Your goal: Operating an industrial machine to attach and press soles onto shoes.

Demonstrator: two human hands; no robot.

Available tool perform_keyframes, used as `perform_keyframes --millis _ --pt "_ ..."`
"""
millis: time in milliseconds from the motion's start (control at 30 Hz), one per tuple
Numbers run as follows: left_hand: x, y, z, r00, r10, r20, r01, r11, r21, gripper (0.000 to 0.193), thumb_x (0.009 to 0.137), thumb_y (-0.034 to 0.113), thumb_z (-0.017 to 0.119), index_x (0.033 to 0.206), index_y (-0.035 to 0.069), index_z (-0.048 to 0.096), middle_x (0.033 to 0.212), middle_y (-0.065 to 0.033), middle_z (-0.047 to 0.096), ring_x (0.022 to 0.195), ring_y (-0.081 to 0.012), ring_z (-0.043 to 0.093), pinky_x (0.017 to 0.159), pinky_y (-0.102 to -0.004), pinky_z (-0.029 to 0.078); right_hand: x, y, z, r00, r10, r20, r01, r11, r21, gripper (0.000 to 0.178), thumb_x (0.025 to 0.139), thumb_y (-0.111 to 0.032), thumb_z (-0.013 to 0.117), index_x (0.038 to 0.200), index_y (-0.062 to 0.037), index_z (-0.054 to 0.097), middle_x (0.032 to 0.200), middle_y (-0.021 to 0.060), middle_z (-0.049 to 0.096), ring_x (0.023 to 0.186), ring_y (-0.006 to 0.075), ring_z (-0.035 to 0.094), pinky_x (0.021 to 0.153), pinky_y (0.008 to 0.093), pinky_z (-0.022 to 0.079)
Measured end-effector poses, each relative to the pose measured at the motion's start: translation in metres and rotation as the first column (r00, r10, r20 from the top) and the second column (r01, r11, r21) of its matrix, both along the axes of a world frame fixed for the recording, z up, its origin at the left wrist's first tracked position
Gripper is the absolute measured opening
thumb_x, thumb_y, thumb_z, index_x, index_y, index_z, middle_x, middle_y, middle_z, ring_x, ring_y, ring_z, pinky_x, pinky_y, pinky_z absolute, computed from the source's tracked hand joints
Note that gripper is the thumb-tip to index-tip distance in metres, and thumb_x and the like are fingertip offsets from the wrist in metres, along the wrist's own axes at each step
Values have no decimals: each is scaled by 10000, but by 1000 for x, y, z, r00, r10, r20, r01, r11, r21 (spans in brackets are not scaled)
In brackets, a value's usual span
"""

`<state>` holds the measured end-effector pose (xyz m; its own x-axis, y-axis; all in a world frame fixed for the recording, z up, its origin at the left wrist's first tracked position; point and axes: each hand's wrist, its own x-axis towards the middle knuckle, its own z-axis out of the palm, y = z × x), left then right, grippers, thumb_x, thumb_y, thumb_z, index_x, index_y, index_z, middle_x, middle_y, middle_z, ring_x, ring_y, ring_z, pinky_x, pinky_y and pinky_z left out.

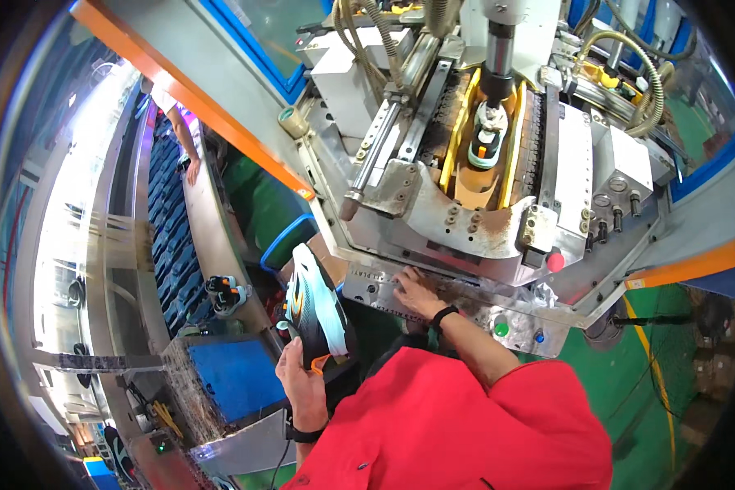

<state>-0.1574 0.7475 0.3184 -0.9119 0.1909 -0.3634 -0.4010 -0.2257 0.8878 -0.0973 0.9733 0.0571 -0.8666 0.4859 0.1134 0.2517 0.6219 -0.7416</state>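
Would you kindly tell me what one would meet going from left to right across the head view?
Blue belt, dark shoe, held shoe, right hand, shoe in the machine, red button, yellow floor line.

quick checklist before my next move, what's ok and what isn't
1. Shoe held securely: ok, the left hand grips the teal-and-black shoe near its lower end.
2. Right hand outside the press bay: ok, the right hand is at the control panel.
3. Press bay free: not ok, a second shoe stands between the yellow-edged walls.
4. Green button unpressed: cannot tell.
5. Co-worker's hand away from the press: ok, it is by the conveyor's edge.
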Motion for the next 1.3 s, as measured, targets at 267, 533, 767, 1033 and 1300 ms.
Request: perform_keyframes --millis 267,533,767,1033,1300 --pt "17 6 -10 996 -90 -5 90 996 -25 156 899 173 624 937 23 643 900 -59 659 797 -175 655 656 -355 545 17 -7 4 997 3 -76 -4 1000 -12 341 814 -249 657 1093 -74 569 1100 144 528 1110 356 508 939 447 437" --pt "47 6 3 1000 8 13 -8 1000 -12 147 904 152 608 932 11 639 896 -73 666 780 -187 655 633 -337 538 51 9 224 747 25 -665 -378 838 -393 322 936 -142 505 1205 -4 614 1197 184 636 1188 315 564 1037 388 403" --pt "62 -33 -26 983 164 88 -165 986 9 236 868 130 682 998 -60 630 885 -72 658 761 -142 636 653 -274 523 144 -48 465 604 -66 -794 -789 89 -608 696 879 -481 540 1387 -27 398 1242 266 570 1255 330 480 1122 454 250" --pt "124 -130 -58 888 454 74 -413 858 -304 264 817 255 738 882 4 692 690 8 566 562 -80 456 474 -252 353 110 -137 439 131 126 -983 -951 -263 -161 470 1001 -424 335 1252 -44 452 1037 153 571 1007 150 535 1044 353 382" --pt "160 -252 -108 558 803 211 -762 596 -252 286 780 215 752 881 -46 694 740 -61 623 606 -151 565 520 -286 456 46 -216 453 77 536 -841 -474 -722 -504 680 901 -482 551 1331 35 450 1170 286 559 1183 298 501 1082 428 323"
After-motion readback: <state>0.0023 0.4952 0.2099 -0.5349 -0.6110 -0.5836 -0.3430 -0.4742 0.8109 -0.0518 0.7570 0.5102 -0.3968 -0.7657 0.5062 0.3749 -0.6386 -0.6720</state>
